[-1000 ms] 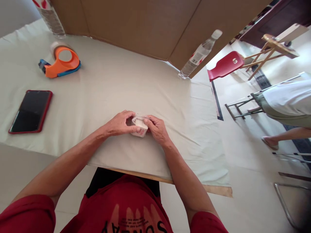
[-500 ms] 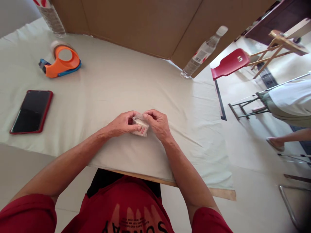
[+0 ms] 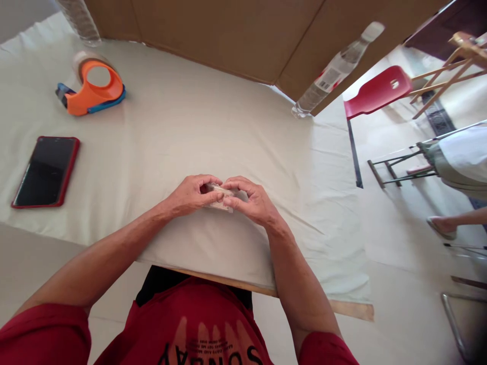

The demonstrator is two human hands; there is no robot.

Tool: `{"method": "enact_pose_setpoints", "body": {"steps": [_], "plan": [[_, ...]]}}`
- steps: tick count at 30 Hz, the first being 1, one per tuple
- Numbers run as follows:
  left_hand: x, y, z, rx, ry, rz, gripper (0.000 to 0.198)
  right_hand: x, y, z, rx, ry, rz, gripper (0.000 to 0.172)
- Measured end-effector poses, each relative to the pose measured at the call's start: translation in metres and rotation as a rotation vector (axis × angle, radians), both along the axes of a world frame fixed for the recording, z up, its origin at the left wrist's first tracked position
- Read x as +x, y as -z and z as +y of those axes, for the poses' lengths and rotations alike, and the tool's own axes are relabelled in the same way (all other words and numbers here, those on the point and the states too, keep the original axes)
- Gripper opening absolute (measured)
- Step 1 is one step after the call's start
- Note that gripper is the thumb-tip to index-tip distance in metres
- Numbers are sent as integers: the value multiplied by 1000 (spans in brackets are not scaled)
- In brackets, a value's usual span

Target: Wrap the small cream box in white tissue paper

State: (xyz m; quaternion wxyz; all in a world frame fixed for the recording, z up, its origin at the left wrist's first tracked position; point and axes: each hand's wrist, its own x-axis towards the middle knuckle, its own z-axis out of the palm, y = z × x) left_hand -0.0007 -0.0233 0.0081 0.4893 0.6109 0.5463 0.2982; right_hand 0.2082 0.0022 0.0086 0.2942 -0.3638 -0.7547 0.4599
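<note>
Between my two hands, low over the front of the cloth-covered table, is a small pale packet point(image 3: 219, 205) in what looks like clear wrap. My left hand point(image 3: 193, 194) is closed on its left side, thumb across the front and fingers behind. My right hand point(image 3: 251, 200) grips the right side, with its thumb on the front and the forefinger along the top edge. The fingers cover most of the packet, so its exact kind cannot be made out.
An orange and blue tape dispenser point(image 3: 97, 88) and a red-cased phone point(image 3: 47, 171) lie on the left of the cloth point(image 3: 171, 116). A clear bottle point(image 3: 331, 76) stands by the cardboard panel point(image 3: 213, 35), another bottle point(image 3: 81, 23) at back left. A seated person point(image 3: 460, 162) is at right.
My right hand has shifted from pinching the packet's top corner to holding its right side, with the thumb lower on the front. The packet's red print is now mostly covered. The view has shifted slightly.
</note>
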Motion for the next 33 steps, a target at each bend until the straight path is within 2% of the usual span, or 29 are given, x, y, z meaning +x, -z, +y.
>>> {"method": "enact_pose_setpoints", "body": {"steps": [3,7,14,20,22,28,33], "plan": [[1,4,0,65,-44,66,43,2,9,-2,85,-6,-33,33],[0,8,1,139,-48,124,45,-1,14,-3,130,2,-51,25],[0,9,3,123,-39,93,41,-5,12,2,108,0,-79,19],[1,7,2,125,-36,71,39,-8,16,-4,18,114,-36,30],[0,6,2,120,-30,58,39,-9,17,-5,29,115,-14,31],[-2,6,2,83,-17,19,38,-10,18,-4,161,74,0,19],[0,9,4,103,-34,17,35,-12,21,-5,108,91,-9,21]]}}
